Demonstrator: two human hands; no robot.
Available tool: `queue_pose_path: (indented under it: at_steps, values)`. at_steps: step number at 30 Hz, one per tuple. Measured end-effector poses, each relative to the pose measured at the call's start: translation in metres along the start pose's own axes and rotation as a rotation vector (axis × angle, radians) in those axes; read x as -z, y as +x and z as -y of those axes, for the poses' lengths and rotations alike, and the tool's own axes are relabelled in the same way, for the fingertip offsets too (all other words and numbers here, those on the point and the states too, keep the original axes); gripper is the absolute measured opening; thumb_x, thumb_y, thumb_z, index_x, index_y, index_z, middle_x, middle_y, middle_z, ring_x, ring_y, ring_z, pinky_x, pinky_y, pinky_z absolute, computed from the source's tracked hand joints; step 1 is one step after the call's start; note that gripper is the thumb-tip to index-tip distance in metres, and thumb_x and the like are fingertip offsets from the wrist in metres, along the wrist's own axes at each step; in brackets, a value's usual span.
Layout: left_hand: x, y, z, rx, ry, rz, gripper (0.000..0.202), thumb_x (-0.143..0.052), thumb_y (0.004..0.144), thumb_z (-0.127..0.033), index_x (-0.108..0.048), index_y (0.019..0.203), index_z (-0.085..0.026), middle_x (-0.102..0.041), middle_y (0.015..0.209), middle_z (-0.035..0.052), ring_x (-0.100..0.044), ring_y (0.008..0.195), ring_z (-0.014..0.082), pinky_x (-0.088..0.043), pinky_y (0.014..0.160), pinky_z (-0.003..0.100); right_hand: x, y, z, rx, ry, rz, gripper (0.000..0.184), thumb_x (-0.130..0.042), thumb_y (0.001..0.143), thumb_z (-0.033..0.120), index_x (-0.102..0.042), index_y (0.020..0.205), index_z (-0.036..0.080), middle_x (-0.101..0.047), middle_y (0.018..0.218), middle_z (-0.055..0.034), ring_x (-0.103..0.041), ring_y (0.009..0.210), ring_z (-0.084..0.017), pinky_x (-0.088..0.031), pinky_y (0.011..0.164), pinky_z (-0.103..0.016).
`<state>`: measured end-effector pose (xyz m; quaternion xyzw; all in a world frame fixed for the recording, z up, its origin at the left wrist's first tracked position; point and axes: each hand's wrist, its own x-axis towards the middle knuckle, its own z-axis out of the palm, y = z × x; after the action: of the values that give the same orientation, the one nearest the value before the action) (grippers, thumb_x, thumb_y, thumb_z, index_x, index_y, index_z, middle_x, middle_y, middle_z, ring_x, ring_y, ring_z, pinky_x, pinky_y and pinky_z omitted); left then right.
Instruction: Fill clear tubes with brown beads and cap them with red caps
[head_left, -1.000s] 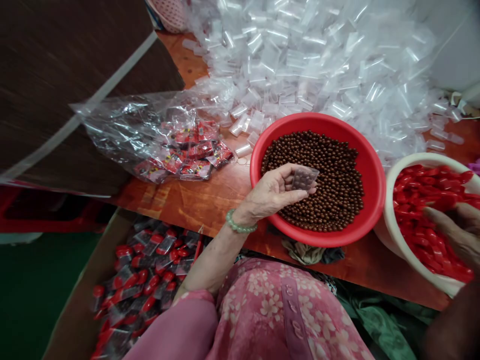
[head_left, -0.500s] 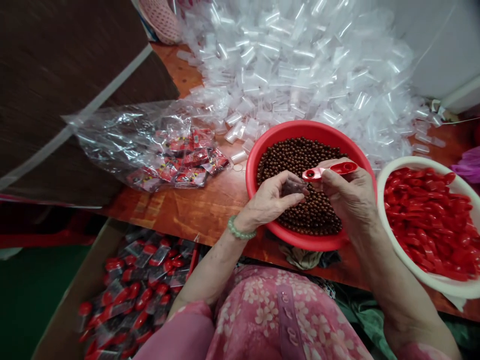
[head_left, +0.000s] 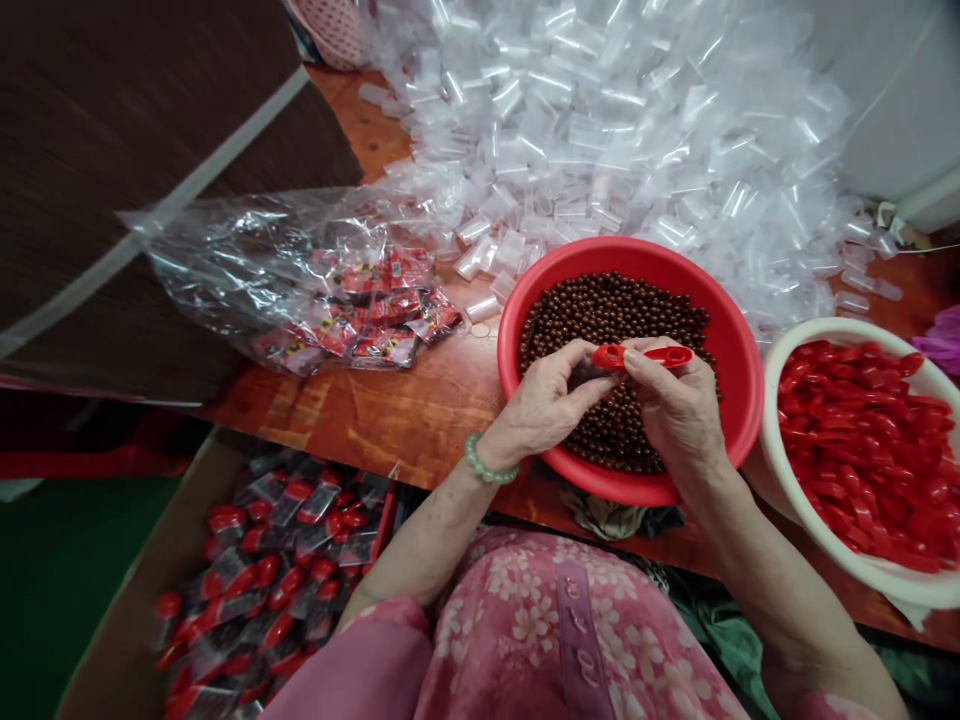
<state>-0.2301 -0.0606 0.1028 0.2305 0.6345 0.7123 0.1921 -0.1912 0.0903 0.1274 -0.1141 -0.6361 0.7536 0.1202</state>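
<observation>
My left hand (head_left: 551,400) is closed around a small clear container (head_left: 586,372) filled with brown beads, held over the red basin (head_left: 742,360). My right hand (head_left: 675,410) pinches a red plastic cap piece (head_left: 637,355) by its long end, and the cap's round end rests against the top of the container. The basin holds many small brown beads (head_left: 622,310). To the right, a white bowl (head_left: 784,480) is full of red cap pieces (head_left: 870,430).
A large heap of empty clear containers (head_left: 615,130) covers the back of the wooden table (head_left: 390,410). A clear bag with red printed labels (head_left: 360,310) lies at the left. Below the table edge, a cardboard box (head_left: 142,620) holds several capped, filled containers.
My right hand left the white bowl with a red cap piece and came over the red basin. It now presses the cap against the container in my left hand.
</observation>
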Motion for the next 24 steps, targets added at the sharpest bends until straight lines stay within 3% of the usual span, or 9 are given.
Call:
queue_pose_path:
  at_steps: [4, 7, 10, 14, 18, 21, 24]
  values:
    - [-0.003, -0.002, -0.003, -0.022, 0.167, -0.041, 0.023, -0.063, 0.094, -0.028, -0.069, 0.111, -0.015, -0.075, 0.095, 0.0046, -0.067, 0.086, 0.0157, -0.055, 0.084, 0.03, -0.002, 0.006, 0.004, -0.23, 0.104, 0.006, 0.009, -0.081, 0.062, 0.027, -0.075, 0.066, 0.021, -0.07, 0.077, -0.0004, -0.058, 0.07, -0.013, -0.049, 0.065, -0.027]
    - [-0.005, -0.003, -0.003, -0.105, 0.202, -0.037, 0.031, -0.061, 0.093, -0.019, -0.071, 0.122, -0.015, -0.078, 0.116, 0.0081, -0.072, 0.107, 0.0199, -0.056, 0.101, 0.034, -0.002, 0.01, 0.006, -0.344, 0.177, 0.003, 0.008, -0.078, 0.054, 0.022, -0.072, 0.059, 0.02, -0.068, 0.071, 0.0004, -0.059, 0.07, -0.012, -0.048, 0.062, -0.026]
    - [-0.007, -0.002, 0.0, -0.154, 0.141, -0.043, 0.036, -0.062, 0.093, -0.017, -0.071, 0.128, -0.017, -0.074, 0.135, 0.0086, -0.069, 0.127, 0.0216, -0.051, 0.116, 0.037, -0.003, 0.009, 0.005, -0.368, 0.22, -0.044, 0.01, -0.08, 0.054, 0.021, -0.071, 0.058, 0.021, -0.067, 0.068, 0.0017, -0.059, 0.067, -0.012, -0.049, 0.062, -0.025]
    - [-0.006, -0.003, 0.004, -0.163, 0.137, -0.071, 0.033, -0.063, 0.095, -0.018, -0.073, 0.127, -0.015, -0.075, 0.132, 0.0093, -0.071, 0.122, 0.0197, -0.053, 0.112, 0.035, -0.006, 0.004, 0.001, -0.371, 0.225, -0.063, 0.014, -0.083, 0.058, 0.026, -0.072, 0.064, 0.02, -0.069, 0.072, 0.0015, -0.061, 0.069, -0.013, -0.052, 0.064, -0.028]
    - [-0.004, -0.004, 0.004, -0.212, 0.215, -0.149, 0.03, -0.066, 0.095, -0.02, -0.074, 0.124, -0.016, -0.079, 0.118, 0.0085, -0.072, 0.107, 0.0173, -0.057, 0.1, 0.031, -0.006, 0.003, 0.0, -0.427, 0.18, -0.014, 0.025, -0.087, 0.061, 0.034, -0.069, 0.07, 0.021, -0.068, 0.074, 0.0019, -0.058, 0.067, -0.012, -0.05, 0.061, -0.026]
    - [-0.002, -0.005, 0.002, -0.231, 0.236, -0.136, 0.029, -0.065, 0.096, -0.023, -0.074, 0.122, -0.015, -0.078, 0.112, 0.0081, -0.07, 0.101, 0.0163, -0.056, 0.095, 0.03, -0.002, 0.003, -0.001, -0.347, 0.128, -0.003, 0.036, -0.091, 0.06, 0.034, -0.065, 0.082, 0.024, -0.066, 0.076, 0.0056, -0.055, 0.063, -0.01, -0.049, 0.058, -0.024]
    - [0.0, -0.004, -0.001, -0.21, 0.181, -0.093, 0.027, -0.064, 0.097, -0.026, -0.073, 0.119, -0.013, -0.077, 0.114, 0.0086, -0.07, 0.104, 0.0168, -0.055, 0.099, 0.03, 0.002, 0.0, 0.0, -0.064, -0.112, 0.001, 0.031, -0.087, 0.074, 0.036, -0.066, 0.094, 0.026, -0.066, 0.085, 0.0052, -0.058, 0.068, -0.009, -0.052, 0.064, -0.024]
